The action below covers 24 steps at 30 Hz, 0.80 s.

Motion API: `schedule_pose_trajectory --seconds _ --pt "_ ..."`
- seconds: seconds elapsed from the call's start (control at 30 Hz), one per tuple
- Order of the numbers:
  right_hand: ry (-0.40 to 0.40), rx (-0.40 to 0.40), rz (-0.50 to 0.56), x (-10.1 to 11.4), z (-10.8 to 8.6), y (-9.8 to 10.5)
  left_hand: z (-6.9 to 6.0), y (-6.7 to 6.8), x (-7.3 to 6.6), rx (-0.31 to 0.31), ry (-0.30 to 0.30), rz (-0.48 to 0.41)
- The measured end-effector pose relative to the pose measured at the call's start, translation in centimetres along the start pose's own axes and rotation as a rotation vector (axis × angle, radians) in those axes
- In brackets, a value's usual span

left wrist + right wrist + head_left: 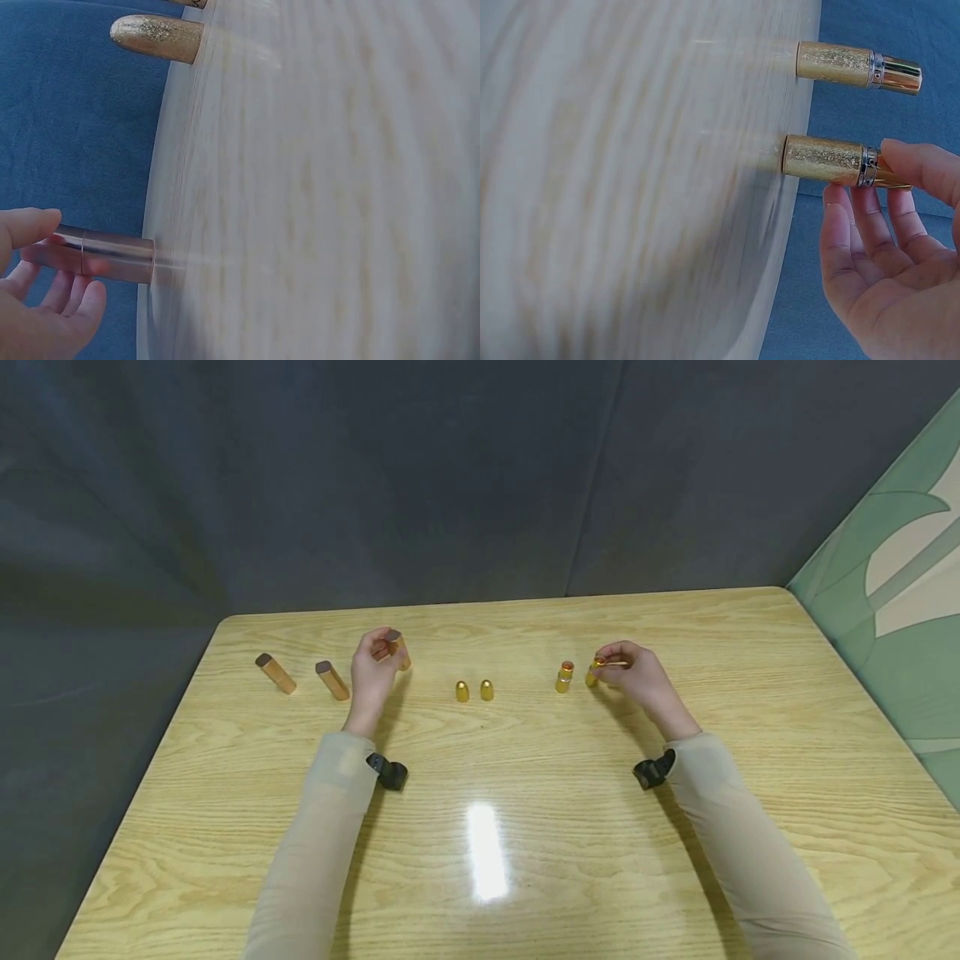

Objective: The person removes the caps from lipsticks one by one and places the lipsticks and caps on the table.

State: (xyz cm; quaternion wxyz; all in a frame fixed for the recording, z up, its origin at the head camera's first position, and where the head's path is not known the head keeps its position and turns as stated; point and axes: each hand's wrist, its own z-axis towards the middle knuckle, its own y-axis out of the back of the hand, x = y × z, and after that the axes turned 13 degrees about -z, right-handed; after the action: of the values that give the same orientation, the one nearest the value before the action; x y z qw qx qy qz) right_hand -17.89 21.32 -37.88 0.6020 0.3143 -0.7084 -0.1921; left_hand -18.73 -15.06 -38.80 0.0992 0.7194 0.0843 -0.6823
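On the table (487,785), the left hand (372,677) and right hand (641,677) pinch the upper parts of, respectively, an upright copper tube (124,258) and gold lipstick (821,159). Light, vertical handling should prevent toppling; domed caps (462,692) between warrant clearance.

In your left wrist view, your left hand (41,319) pinches the far end of a shiny copper tube (118,256) between thumb and fingers, a thin seam ringing the tube and its base at the tabletop (315,180), which shows pale wood grain. Well apart from your hand stands a speckled gold piece (156,39) with a rounded tip, and near that piece the top border cuts off another small object (196,3). Behind them you see blue cloth (75,135).
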Motion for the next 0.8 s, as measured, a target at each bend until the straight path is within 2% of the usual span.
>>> schedule_pose_trajectory --seconds 0.37,0.63,0.8 --pt "0.010 -0.010 0.004 0.39 -0.23 0.12 0.39 -0.12 0.18 -0.025 -0.010 -0.050" --pt "0.016 0.020 -0.006 0.33 -0.45 0.35 -0.19 0.00 0.31 -0.052 -0.001 -0.062" --pt "0.046 -0.050 0.005 0.48 -0.64 0.38 -0.50 0.11 0.23 -0.057 0.016 -0.081"
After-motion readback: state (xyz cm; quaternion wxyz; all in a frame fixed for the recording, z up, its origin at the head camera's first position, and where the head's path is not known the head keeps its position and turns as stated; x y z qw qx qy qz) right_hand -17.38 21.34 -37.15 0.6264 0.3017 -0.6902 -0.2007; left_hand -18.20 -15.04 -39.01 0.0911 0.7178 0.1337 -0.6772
